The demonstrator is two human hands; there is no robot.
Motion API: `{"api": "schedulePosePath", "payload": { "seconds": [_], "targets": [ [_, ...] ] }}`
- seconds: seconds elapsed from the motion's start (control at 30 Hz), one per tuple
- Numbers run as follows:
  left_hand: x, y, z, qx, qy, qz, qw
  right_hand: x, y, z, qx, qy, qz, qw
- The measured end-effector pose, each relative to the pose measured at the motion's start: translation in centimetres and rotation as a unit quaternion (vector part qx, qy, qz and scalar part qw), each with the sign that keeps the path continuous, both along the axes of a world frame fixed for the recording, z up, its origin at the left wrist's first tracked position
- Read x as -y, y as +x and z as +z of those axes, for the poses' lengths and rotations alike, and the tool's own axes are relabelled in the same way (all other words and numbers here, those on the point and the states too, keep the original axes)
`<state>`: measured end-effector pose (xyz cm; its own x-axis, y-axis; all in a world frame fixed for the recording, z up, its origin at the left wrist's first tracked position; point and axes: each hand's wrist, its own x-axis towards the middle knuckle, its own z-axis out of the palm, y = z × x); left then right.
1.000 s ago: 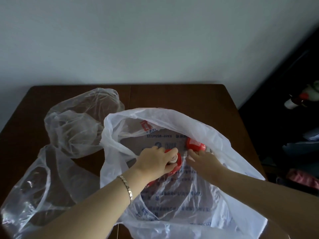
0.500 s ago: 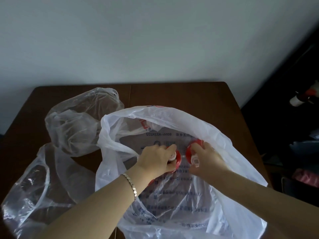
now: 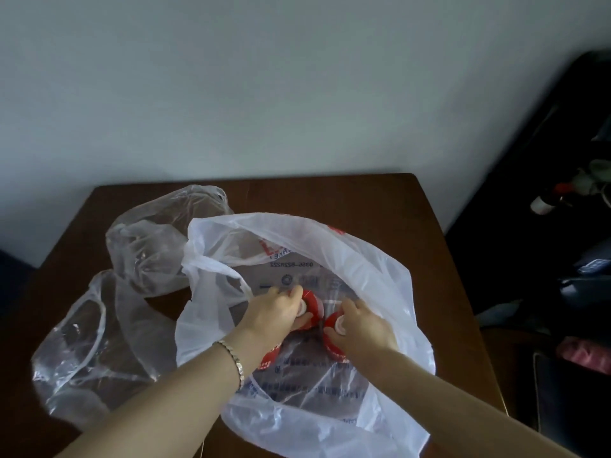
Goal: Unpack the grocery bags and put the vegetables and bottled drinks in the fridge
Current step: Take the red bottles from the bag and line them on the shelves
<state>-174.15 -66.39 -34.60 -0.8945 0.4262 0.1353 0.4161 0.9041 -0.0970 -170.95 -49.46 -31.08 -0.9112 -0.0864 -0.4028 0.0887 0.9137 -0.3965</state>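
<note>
A white printed grocery bag (image 3: 357, 256) stands open on the brown table (image 3: 330, 196). Inside it stand two red-labelled bottles with white caps. My left hand (image 3: 271, 314) grips the top of the left bottle (image 3: 312, 309), fingers curled round its cap. My right hand (image 3: 363, 328) grips the top of the right bottle (image 3: 334, 338) the same way. Both bottles are upright and close together, their lower parts hidden by my hands and the bag. A bracelet sits on my left wrist.
Two clear plastic bags lie crumpled on the table's left side, one at the back (image 3: 155, 246) and one nearer me (image 3: 82, 352). The wall runs behind the table. Dark cluttered furniture with a small bottle (image 3: 545, 201) stands to the right.
My right hand has closed round the right bottle's top, and both bottles have come up a little inside the bag. The camera tilted slightly.
</note>
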Motion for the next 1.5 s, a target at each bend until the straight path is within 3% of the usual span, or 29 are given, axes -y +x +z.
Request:
{"api": "schedulePosePath", "payload": {
  "seconds": [0.17,0.27,0.37,0.5,0.73,1.0,1.17,1.37,1.5],
  "targets": [
    [-0.1,2.0,4.3,-0.022,0.059,-0.024,0.998,-0.6,1.5,3.9,-0.034,-0.036,0.009,0.999],
    [-0.2,2.4,7.9,-0.024,0.13,-0.034,0.991,-1.0,2.2,7.9,-0.092,-0.045,0.009,0.995],
    [-0.6,3.1,12.6,-0.023,0.142,-0.045,0.989,-1.5,4.0,12.3,-0.169,-0.039,-0.011,0.985],
    [-1.5,4.2,18.4,0.062,0.176,-0.045,0.981,-1.3,7.6,17.0,-0.258,-0.03,-0.096,0.961],
    [-5.2,9.4,23.1,0.025,0.145,-0.275,0.95,-0.6,17.6,21.1,-0.281,0.055,-0.279,0.917],
    [-13.4,22.3,22.2,0.03,0.063,-0.53,0.845,-2.7,35.6,21.3,-0.221,0.153,-0.491,0.829],
    [-19.3,36.1,22.7,0.023,0.042,-0.671,0.74,-3.4,49.9,20.3,-0.184,0.227,-0.621,0.727],
    [-24.2,57.5,23.7,0.122,0.022,-0.749,0.651,-2.0,70.3,19.2,-0.149,0.235,-0.746,0.605],
    [-25.8,72.4,23.7,0.065,0.067,-0.804,0.588,-0.4,84.4,19.3,-0.122,0.244,-0.803,0.531]
  ]
}}
